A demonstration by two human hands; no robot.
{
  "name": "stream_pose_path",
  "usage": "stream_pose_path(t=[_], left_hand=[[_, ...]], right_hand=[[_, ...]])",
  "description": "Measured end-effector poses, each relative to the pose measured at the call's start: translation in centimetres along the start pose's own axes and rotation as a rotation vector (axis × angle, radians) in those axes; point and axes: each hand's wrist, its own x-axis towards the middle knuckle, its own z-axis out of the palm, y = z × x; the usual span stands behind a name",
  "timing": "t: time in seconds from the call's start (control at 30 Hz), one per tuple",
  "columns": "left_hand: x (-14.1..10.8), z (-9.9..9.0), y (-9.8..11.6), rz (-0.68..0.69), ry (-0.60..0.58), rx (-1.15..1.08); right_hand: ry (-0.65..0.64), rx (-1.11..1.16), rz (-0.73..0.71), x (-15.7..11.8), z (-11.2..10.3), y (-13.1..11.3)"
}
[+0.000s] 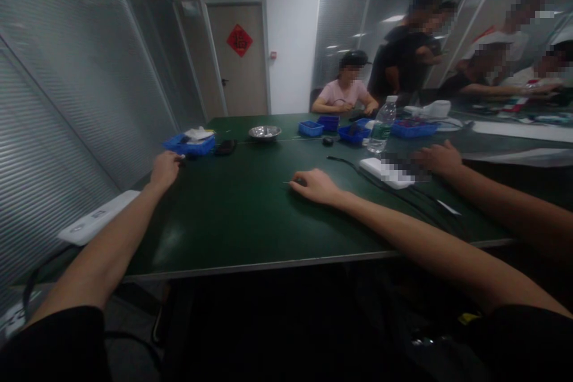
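Note:
Over the left side of the green table (233,209), my left hand (165,169) has its fingers closed around something small and dark that I cannot make out, just in front of a blue tray (203,146). Near the middle, my right hand (316,186) rests low over the table, thumb and fingers pinched on a thin, light, pin-like piece (286,182) pointing left. A dark pouch-like object (225,147) and a shiny metal bowl (264,133) lie beyond my hands.
A white power strip (385,172) with black cables lies right of my right hand, beside another person's hand (441,159). Farther back are a water bottle (382,128), blue bins (310,128) and several people. A white box (98,218) sits at the left edge.

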Motion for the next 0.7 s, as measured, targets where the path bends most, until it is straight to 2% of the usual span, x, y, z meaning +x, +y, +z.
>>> stream_pose_path(t=[0.43, 0.7], left_hand=[[-0.64, -0.14, 0.20, -0.056, -0.046, 0.035], [-0.87, 0.06, -0.06, -0.054, -0.072, -0.059]], right_hand=[[-0.001, 0.005, -0.009, 0.05, 0.02, 0.03], [0.019, -0.019, -0.018, 0.05, 0.15, -0.01]])
